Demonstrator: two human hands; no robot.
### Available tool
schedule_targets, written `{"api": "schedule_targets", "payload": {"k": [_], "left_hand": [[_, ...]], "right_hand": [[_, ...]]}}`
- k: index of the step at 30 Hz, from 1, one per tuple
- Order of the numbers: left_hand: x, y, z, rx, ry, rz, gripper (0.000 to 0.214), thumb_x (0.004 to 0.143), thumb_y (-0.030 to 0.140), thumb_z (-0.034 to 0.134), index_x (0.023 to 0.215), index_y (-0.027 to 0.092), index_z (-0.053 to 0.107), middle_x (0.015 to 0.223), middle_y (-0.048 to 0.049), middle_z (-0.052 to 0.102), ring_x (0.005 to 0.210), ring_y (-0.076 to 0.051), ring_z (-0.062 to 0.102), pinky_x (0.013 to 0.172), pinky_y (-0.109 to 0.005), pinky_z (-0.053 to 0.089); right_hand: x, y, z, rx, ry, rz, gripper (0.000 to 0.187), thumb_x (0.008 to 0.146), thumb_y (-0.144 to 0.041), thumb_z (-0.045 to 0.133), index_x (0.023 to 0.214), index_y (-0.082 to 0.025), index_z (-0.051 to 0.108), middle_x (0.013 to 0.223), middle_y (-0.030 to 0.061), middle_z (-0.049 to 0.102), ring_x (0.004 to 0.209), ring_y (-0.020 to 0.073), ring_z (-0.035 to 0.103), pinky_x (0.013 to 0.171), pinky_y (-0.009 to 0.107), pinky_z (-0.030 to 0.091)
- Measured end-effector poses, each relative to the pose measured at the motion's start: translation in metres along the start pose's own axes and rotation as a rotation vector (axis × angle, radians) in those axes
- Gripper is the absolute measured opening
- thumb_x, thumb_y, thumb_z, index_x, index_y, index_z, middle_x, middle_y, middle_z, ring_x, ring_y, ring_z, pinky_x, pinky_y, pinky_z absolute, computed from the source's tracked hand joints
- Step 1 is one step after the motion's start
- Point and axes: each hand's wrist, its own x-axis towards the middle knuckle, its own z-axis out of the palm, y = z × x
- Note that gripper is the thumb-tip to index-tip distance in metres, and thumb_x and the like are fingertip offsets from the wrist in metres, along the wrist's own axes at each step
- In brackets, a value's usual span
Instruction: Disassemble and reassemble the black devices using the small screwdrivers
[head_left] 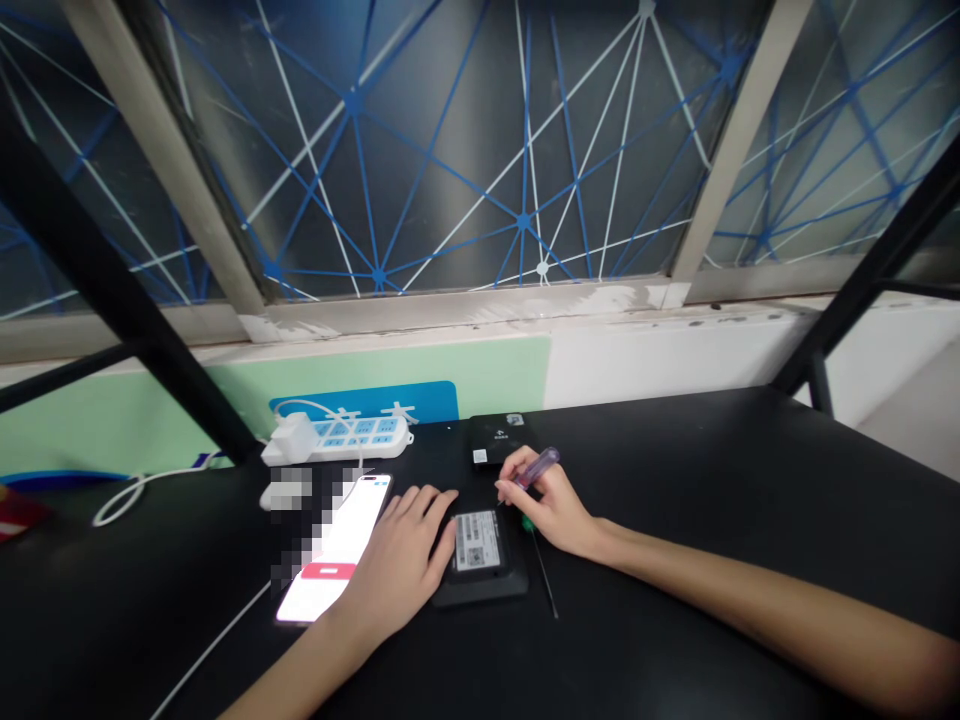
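A small black device (504,583) with a printed white label (478,540) lies on the black tabletop in front of me. My left hand (409,550) rests at its left side, fingers stretched out, the thumb along the device's edge. In my right hand (551,505) is a screwdriver (538,466) with a clear purple handle, pinched and tilted. Its tip points down near the device's upper right corner; whether it touches, I cannot tell. A second screwdriver with a green handle (528,523) lies just right of the device, partly beneath my right hand.
Behind the device sits a flat black box (497,440) with small stickers. A lit phone (339,560) lies left of my left hand. Farther back stands a white power strip (367,438) with a plugged-in charger (291,438) and white cables. Black frame legs (817,340) flank the table (712,470).
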Motion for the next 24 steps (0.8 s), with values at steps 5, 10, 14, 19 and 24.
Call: {"api": "schedule_targets", "payload": {"k": [5,10,14,19,24], "left_hand": [[0.0,-0.001,0.001,0.0,-0.009,0.001,0.034,0.102,0.03,0.037,0.132,0.022,0.052,0.117,-0.0084,0.06,0.108,-0.027,0.055,0.097,-0.048,0.043],[-0.001,-0.001,0.002,-0.001,-0.008,0.003,0.034,0.102,0.029,0.037,0.132,0.021,0.051,0.115,-0.0079,0.06,0.107,-0.027,0.055,0.097,-0.049,0.042],[-0.001,-0.002,0.003,0.004,0.006,0.006,0.033,0.102,0.03,0.038,0.131,0.022,0.052,0.114,-0.0074,0.06,0.106,-0.027,0.056,0.097,-0.049,0.043],[0.0,-0.001,0.003,0.003,0.003,0.009,0.034,0.102,0.03,0.038,0.132,0.022,0.051,0.114,-0.0076,0.06,0.106,-0.027,0.056,0.097,-0.049,0.043],[0.0,-0.001,0.002,0.002,0.004,0.013,0.034,0.102,0.029,0.038,0.132,0.022,0.052,0.114,-0.0071,0.06,0.106,-0.026,0.056,0.096,-0.048,0.044]], "right_hand": [[0.001,0.005,0.001,0.065,0.028,0.033,0.026,0.082,-0.032,0.074,0.099,-0.02,0.059,0.086,0.0039,0.066,0.075,0.017,0.066,0.07,0.029,0.054],[0.003,0.006,0.002,0.154,-0.035,0.086,0.023,0.078,-0.034,0.077,0.083,-0.018,0.062,0.075,0.0028,0.069,0.072,0.018,0.068,0.073,0.031,0.055],[0.003,0.01,0.002,0.135,-0.037,0.07,0.023,0.079,-0.036,0.077,0.078,-0.017,0.065,0.076,0.0037,0.069,0.073,0.018,0.066,0.073,0.031,0.054],[0.004,0.014,0.002,0.043,0.0,0.028,0.019,0.079,-0.034,0.076,0.077,-0.018,0.066,0.074,0.002,0.067,0.069,0.0163,0.062,0.068,0.029,0.051],[0.005,0.013,0.002,0.04,0.017,0.015,0.016,0.081,-0.031,0.075,0.076,-0.018,0.067,0.077,0.0031,0.069,0.074,0.0178,0.065,0.072,0.03,0.051]]}}
